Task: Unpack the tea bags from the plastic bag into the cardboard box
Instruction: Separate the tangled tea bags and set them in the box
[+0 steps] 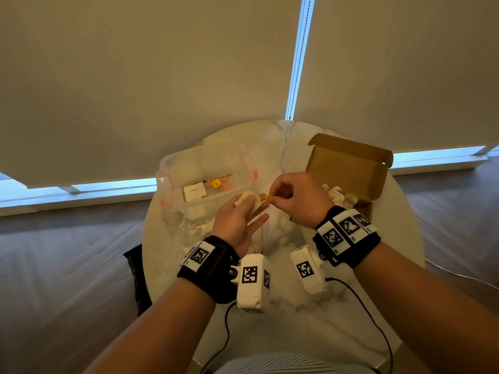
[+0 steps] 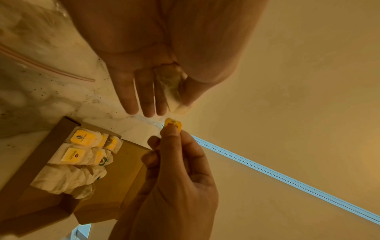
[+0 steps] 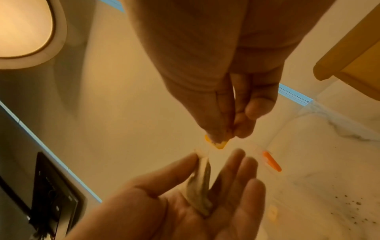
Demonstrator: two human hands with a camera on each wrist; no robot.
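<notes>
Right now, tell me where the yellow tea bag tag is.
The yellow tag is pinched in the right hand, above the table's middle in the head view, just right of the tea bag lying on the left hand.

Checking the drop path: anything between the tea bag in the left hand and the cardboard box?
Nothing visible blocks it. The tea bag lies in the left hand, its yellow tag pinched by the right hand. The cardboard box sits open to the right with its lid up, tea bags already inside; only the right hand lies between.
</notes>
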